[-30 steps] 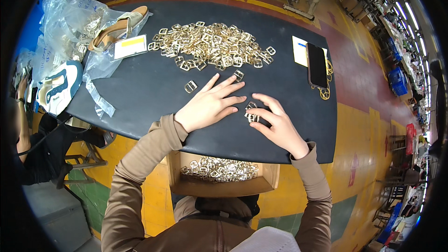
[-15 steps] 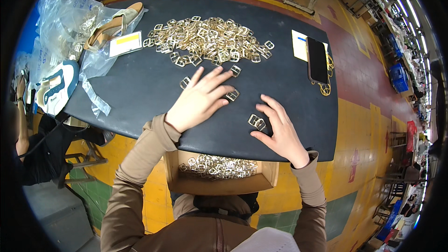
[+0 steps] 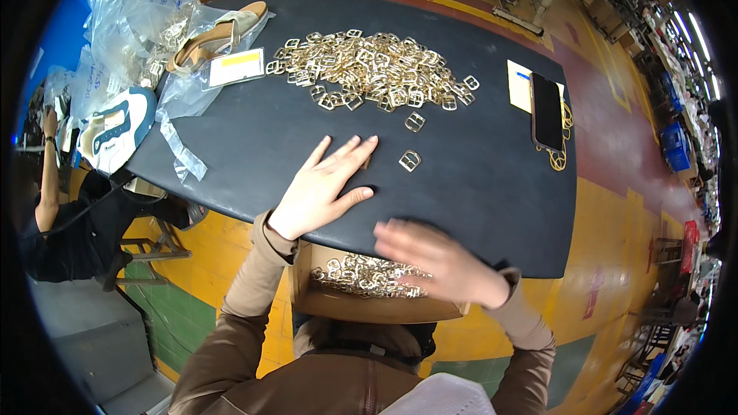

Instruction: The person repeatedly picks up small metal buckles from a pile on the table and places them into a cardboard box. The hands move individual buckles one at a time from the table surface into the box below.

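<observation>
Right hand [image 3: 438, 257] hovers over table edge [image 3: 461, 257]; left hand [image 3: 323, 184] lies flat.

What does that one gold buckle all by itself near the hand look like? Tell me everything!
The lone buckle is a small, squarish frame of shiny gold-coloured metal with a bar across its middle. It lies flat on the dark table top, slightly turned, apart from the big buckle pile behind it. Another single buckle lies just beyond it. Nothing touches it; the left hand rests flat beside it, fingertips close but clear of it.
</observation>
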{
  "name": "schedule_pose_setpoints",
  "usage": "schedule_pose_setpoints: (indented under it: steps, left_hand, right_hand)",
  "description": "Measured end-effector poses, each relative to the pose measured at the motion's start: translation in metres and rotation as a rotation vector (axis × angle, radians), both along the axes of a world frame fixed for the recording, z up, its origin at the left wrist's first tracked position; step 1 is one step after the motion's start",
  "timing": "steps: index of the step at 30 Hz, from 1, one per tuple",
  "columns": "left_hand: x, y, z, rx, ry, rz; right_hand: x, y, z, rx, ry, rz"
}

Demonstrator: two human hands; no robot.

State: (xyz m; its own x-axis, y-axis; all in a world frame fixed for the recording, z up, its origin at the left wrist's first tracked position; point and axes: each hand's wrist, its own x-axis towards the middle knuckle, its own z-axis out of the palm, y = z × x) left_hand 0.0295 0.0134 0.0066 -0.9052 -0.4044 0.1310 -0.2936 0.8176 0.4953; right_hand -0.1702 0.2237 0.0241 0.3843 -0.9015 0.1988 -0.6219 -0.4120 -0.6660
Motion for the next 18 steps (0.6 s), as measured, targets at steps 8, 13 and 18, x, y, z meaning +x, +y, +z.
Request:
schedule_pose_setpoints:
  steps: [8, 13, 18]
  left_hand:
    - [0.0, -0.024, -0.015, 0.518, 0.606, 0.334]
    - [-0.017, -0.062, -0.016, -0.026, 0.281, 0.242]
    - [-0.017, -0.05, -0.015, -0.249, 0.074, 0.141]
  right_hand:
    - [-0.018, -0.101, -0.02, -0.186, 0.321, -0.185]
    - [0.012, -0.106, -0.028, -0.159, 0.289, 0.184]
    - [0.021, -0.045, -0.014, 0.082, 0.059, 0.403]
